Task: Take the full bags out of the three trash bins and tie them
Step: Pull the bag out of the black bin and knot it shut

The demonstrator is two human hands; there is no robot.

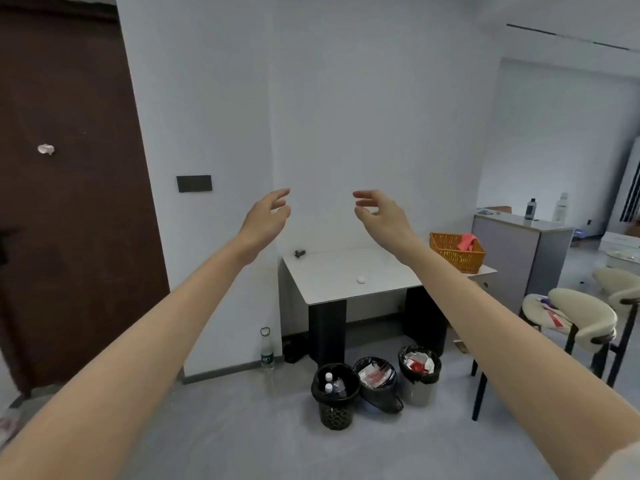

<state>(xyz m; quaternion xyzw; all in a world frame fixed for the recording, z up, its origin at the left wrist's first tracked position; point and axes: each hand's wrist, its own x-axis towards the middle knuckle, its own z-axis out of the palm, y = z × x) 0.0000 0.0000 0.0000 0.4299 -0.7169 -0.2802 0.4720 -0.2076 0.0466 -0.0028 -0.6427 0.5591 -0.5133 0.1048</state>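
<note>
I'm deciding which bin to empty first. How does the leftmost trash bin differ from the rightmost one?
The leftmost bin has a black honeycomb-patterned wall; the rightmost bin a plain grey one. The leftmost holds white-capped bottles; the rightmost holds red-and-white paper waste. The leftmost stands nearer the camera. Both are round, upright and lined with black bags.

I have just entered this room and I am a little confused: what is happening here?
A person reaches both bare arms forward. The left hand and the right hand are raised in the air with loosely curled fingers and hold nothing. On the floor in front of the white table stand three bins. The left bin holds bottles; the middle bin and the right bin hold paper waste. Their black bags are not yet taken out or tied.
</note>
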